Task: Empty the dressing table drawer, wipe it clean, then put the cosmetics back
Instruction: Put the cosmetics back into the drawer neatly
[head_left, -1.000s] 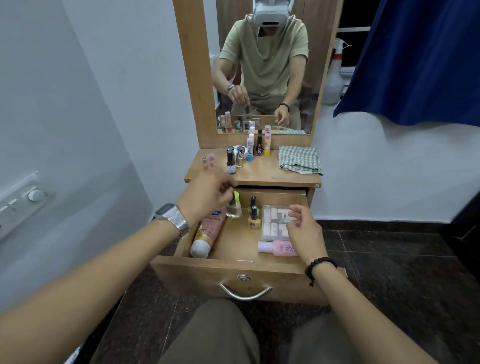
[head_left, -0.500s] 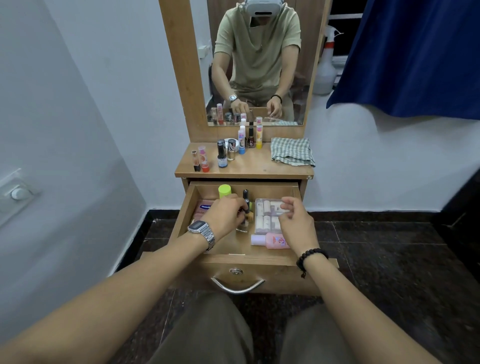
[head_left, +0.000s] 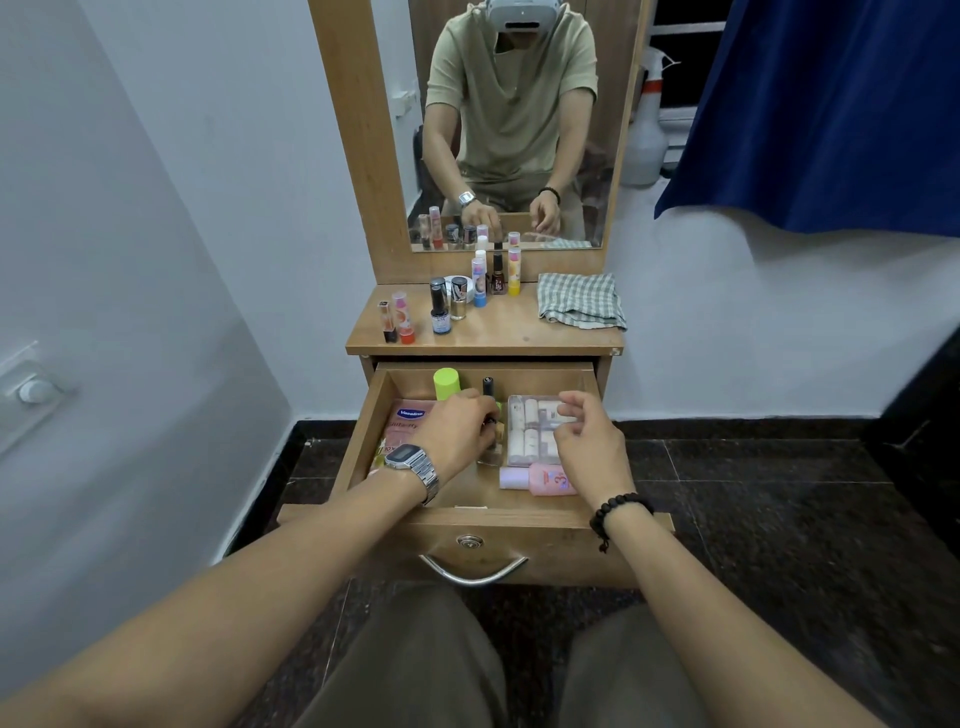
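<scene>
In the open drawer (head_left: 470, 535), the left hand (head_left: 460, 434) curls its fingers around a small nail polish bottle (head_left: 492, 435) at the middle; the right hand (head_left: 587, 447) hovers with loosely bent fingers, holding nothing, above the clear case (head_left: 530, 431)

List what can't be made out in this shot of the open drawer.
- Head view: the left hand covers the small bottles in the drawer, so its grip and their number are unclear.
- The Vaseline tube is partly hidden by the left wrist.
- The right hand covers part of the clear case; contact cannot be told.
- Labels on the tabletop cosmetics are too small to read.
</scene>
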